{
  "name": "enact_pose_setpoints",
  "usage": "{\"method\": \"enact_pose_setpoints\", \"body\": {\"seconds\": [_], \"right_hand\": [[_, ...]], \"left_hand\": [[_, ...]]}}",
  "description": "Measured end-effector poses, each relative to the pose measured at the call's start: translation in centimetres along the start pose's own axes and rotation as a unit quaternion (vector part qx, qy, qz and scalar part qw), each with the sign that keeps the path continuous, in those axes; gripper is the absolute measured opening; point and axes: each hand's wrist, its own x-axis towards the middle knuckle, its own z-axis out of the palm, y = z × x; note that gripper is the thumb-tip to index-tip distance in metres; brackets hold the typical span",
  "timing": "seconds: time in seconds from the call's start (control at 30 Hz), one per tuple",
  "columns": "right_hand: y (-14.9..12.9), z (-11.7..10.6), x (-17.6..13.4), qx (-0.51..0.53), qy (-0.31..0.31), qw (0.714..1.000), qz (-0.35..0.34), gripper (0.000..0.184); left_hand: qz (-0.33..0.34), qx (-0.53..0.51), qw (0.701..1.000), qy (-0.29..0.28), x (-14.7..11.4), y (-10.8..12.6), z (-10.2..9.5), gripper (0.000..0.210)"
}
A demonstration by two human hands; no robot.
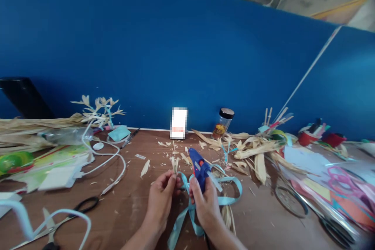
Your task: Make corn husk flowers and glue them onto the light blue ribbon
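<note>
Gripping a blue plastic glue gun (200, 167) above the brown wooden table (129, 199), the right hand (206, 202) is just beside the left hand (163, 190), which pinches what looks, from here, like a small pale dried-husk piece (175, 163).

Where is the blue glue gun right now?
In the head view, the blue glue gun is just right of centre, below mid-height, held in the right hand, with light blue ribbon near it and the left hand to its left.
</note>
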Motion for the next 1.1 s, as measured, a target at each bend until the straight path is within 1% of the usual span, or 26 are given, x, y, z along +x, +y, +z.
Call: {"method": "enact_pose_setpoints", "body": {"seconds": [0.1,0.17,0.47,0.63,0.9,1.1], "right_hand": [[-0.15,0.04,-0.12,-0.001,-0.013,1.000,0.009,0.032],[-0.17,0.00,-0.19,-0.010,-0.007,1.000,-0.002,0.034],[-0.19,-0.10,-0.34,-0.023,-0.022,0.999,-0.015,0.032],[-0.06,-0.13,-0.45,-0.036,-0.032,0.999,-0.023,0.028],[0.02,-0.07,-0.40,-0.045,-0.037,0.998,-0.027,0.027],[0.18,0.11,-0.42,-0.030,-0.008,0.999,-0.044,0.031]], "left_hand": [[-0.009,0.006,1.000,0.008,0.13,-0.11,-0.15,0.034],[-0.014,0.008,1.000,0.007,0.18,-0.18,-0.21,0.036],[-0.042,0.004,0.999,0.011,0.26,-0.17,-0.35,0.040],[-0.050,-0.009,0.998,0.028,0.42,-0.38,-0.44,0.043],[-0.047,0.003,0.998,0.030,0.55,-0.56,-0.53,0.040],[-0.061,-0.016,0.998,0.022,0.50,-0.54,-0.38,0.043]]}}
